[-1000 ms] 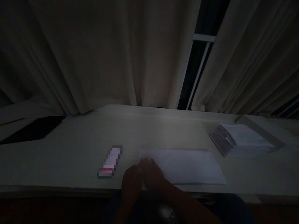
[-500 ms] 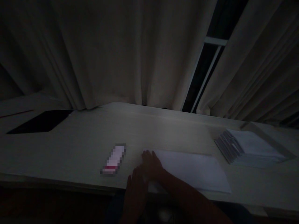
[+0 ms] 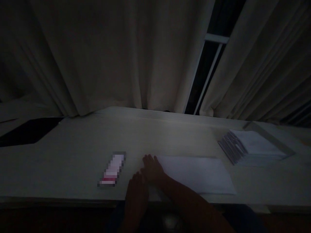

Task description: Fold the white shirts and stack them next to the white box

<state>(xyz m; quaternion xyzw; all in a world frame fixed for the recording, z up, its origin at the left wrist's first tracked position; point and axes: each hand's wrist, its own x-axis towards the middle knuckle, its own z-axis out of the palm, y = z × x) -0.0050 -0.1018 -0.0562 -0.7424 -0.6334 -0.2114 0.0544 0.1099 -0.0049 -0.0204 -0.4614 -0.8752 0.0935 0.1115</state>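
A flat white sheet, apparently folded paper (image 3: pixel 196 174), lies lengthwise along the near part of the table. My right hand (image 3: pixel 153 169) rests palm down on its left end, fingers stretched out. Just left of it and closer to the table edge, my left hand (image 3: pixel 137 191) lies with its fingers extended forward, close against the right hand. Both hands look open and flat. In the dim light I cannot tell whether the left fingers touch the sheet's edge.
Left of my hands lies a phone-shaped object (image 3: pixel 112 170) with a pixelated face. A stack of folded white sheets (image 3: pixel 255 145) sits at the right. A dark flat item (image 3: pixel 31 131) is at the far left. Curtains (image 3: pixel 102 58) hang behind the pale table (image 3: pixel 145 136).
The view has shifted slightly, so the table items appear a little further left. Both hands remain at the sheet's left end, with the left hand still close beside the right.
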